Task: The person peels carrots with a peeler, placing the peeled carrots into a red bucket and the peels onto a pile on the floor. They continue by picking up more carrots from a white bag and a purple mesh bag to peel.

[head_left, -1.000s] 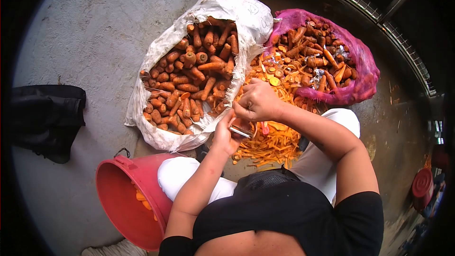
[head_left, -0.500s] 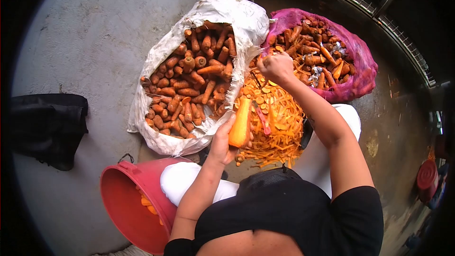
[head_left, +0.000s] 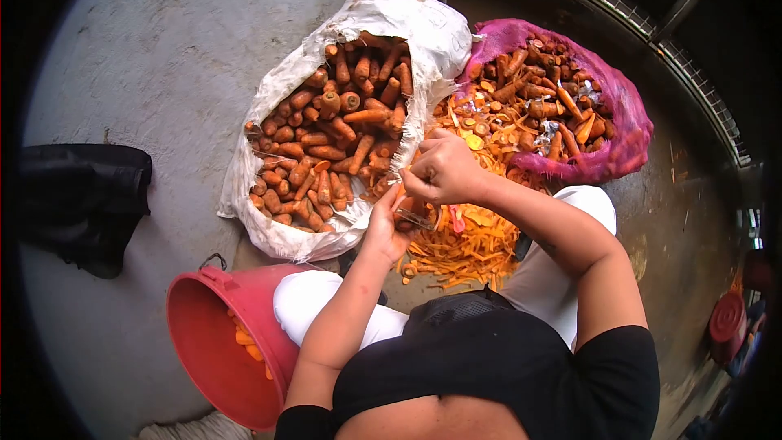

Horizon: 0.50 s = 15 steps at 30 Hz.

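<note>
My left hand [head_left: 384, 230] is wrapped round a large carrot [head_left: 401, 204], most of which is hidden behind my fingers and my other hand. Right above it, my right hand [head_left: 444, 169] is closed on what looks like a peeler [head_left: 418, 218], whose thin metal part reaches down beside the carrot. Beneath both hands spreads a heap of orange carrot peelings [head_left: 468, 248] with cut-off ends among them. On this heap lies a tool with a pinkish-red handle [head_left: 457, 220], partly covered from view.
An open white sack [head_left: 269, 106] of unpeeled carrots stands ahead to the left. Ahead to the right is a pink mesh sack [head_left: 631, 126] of carrots and scraps. By my left leg, a tilted red bucket [head_left: 277, 318] holds some orange pieces. Dark cloth [head_left: 81, 204] lies far left.
My right hand has come down and left from over the peelings to the carrot, covering much of it. The carrot was in plain view in my left hand before.
</note>
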Tool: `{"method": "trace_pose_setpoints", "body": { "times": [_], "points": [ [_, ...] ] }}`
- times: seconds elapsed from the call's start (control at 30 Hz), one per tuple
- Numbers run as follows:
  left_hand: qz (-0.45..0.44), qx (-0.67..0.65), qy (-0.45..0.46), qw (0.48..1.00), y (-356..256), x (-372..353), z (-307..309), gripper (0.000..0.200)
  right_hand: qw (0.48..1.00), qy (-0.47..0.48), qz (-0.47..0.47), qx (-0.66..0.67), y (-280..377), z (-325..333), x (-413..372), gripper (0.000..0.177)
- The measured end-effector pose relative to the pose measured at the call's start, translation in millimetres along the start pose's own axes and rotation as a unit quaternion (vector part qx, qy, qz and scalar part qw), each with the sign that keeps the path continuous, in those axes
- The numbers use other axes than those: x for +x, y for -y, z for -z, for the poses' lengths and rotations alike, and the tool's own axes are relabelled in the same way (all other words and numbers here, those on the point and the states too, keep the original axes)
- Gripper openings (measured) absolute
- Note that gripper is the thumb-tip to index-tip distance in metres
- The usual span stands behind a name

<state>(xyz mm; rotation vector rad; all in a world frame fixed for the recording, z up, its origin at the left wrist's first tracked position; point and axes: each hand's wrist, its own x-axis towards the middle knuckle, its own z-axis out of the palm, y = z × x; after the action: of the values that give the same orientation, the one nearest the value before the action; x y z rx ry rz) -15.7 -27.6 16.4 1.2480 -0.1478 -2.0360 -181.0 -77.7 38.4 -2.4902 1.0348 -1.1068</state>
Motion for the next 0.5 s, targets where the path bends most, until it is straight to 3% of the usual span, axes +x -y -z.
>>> {"method": "trace_pose_setpoints", "body": {
  "times": [0.4, 0.5],
  "points": [
    [-0.034, -0.030, 0.054, 0.997, 8, -4, 2, 0.036, 0.997, 0.011, -0.036, 0.062, -8, -9, -6, 0.034],
    [-0.038, 0.005, 0.065, 0.997, 5, -8, 4, 0.036, 0.997, -0.023, -0.035, 0.068, -18, -22, -7, 0.033]
  ]
}}
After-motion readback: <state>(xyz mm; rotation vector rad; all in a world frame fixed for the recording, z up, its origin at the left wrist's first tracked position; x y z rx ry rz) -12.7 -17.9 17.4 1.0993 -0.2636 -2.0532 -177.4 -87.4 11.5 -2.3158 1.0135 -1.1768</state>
